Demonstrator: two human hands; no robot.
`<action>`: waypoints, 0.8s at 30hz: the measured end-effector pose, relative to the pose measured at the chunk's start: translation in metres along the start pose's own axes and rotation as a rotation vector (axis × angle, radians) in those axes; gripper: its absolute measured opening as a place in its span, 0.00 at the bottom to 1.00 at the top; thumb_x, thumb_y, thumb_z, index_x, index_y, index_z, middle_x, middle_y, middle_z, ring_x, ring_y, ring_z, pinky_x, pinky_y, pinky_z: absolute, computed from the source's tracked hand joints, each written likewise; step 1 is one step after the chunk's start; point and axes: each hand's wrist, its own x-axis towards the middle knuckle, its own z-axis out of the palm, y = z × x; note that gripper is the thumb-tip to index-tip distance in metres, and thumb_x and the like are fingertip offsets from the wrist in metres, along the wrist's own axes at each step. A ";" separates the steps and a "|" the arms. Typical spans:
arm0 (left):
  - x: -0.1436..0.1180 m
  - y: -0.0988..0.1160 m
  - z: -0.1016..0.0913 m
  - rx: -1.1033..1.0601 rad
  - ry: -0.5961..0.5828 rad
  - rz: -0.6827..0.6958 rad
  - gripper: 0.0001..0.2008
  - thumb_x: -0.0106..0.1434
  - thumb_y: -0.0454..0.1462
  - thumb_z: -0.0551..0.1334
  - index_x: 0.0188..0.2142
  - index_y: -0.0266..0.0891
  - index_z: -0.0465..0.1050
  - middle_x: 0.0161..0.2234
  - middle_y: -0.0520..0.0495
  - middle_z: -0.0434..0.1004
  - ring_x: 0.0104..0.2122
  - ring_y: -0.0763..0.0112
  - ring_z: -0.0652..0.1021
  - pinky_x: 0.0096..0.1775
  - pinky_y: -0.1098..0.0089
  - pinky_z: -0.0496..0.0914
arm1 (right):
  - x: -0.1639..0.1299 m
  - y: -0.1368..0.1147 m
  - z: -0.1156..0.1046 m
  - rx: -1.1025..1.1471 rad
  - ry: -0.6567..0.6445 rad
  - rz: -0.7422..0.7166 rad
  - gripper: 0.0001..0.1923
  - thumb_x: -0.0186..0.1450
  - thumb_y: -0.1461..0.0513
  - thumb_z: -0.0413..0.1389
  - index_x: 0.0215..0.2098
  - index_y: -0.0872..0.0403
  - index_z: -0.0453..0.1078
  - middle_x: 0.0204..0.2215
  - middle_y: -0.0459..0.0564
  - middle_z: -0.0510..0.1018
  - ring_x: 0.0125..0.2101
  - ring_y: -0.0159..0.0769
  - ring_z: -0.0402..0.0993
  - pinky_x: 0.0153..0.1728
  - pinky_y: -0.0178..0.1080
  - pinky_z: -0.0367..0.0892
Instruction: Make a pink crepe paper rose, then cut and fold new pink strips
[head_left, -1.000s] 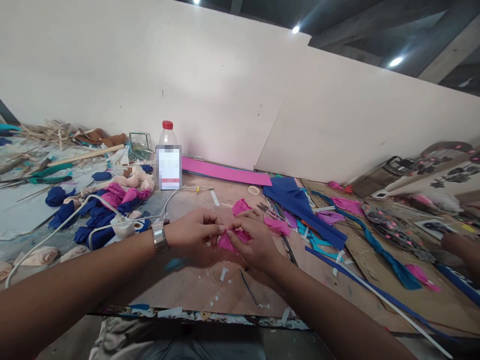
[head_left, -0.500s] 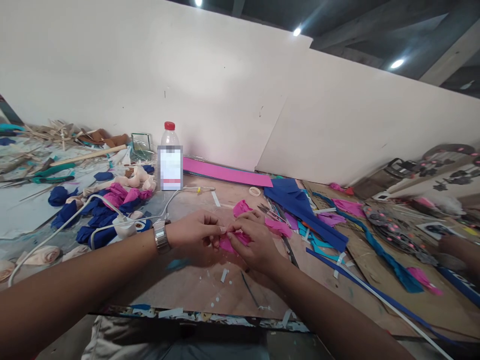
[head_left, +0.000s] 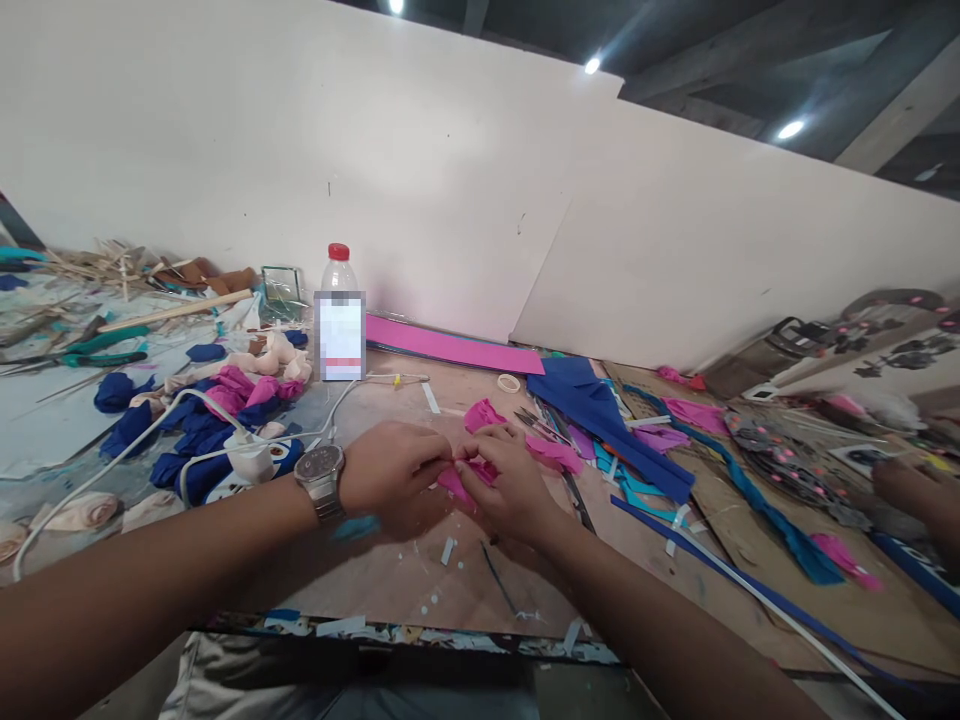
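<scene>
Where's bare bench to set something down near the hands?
Bare wood between the bottle and the hands, beside the white cable. Another patch below the right hand, with small scraps. Crowded: fabric pile past the left hand, blue sheet and strips right.

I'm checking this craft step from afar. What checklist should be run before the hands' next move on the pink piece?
1. Left hand pinches the pink crepe piece: ok.
2. Right hand grips the same piece: ok.
3. Piece held just above the wooden table: ok.
4. Scissors lie apart from the fingers: ok.
5. White cable away from both hands: ok.
6. Fold inside the piece even: cannot tell.
</scene>
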 end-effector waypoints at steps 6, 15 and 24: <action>0.002 0.002 -0.002 -0.232 -0.075 -0.134 0.14 0.71 0.43 0.56 0.35 0.39 0.76 0.29 0.50 0.79 0.29 0.71 0.74 0.32 0.70 0.61 | 0.000 0.000 0.000 0.001 -0.014 0.014 0.07 0.67 0.61 0.55 0.32 0.51 0.72 0.32 0.47 0.80 0.38 0.40 0.71 0.46 0.45 0.55; 0.010 -0.008 0.003 -0.852 -0.232 -0.405 0.14 0.65 0.43 0.58 0.28 0.36 0.72 0.23 0.51 0.73 0.24 0.73 0.71 0.30 0.71 0.64 | -0.001 0.000 -0.001 0.001 0.041 -0.041 0.06 0.67 0.61 0.56 0.32 0.51 0.71 0.31 0.47 0.79 0.37 0.40 0.70 0.47 0.47 0.55; 0.009 0.002 -0.005 -1.132 -0.325 -0.540 0.14 0.61 0.43 0.59 0.27 0.34 0.74 0.22 0.47 0.76 0.21 0.74 0.72 0.26 0.72 0.58 | -0.001 -0.003 -0.002 0.015 0.045 -0.040 0.07 0.67 0.60 0.56 0.31 0.51 0.72 0.30 0.46 0.79 0.35 0.40 0.70 0.47 0.46 0.55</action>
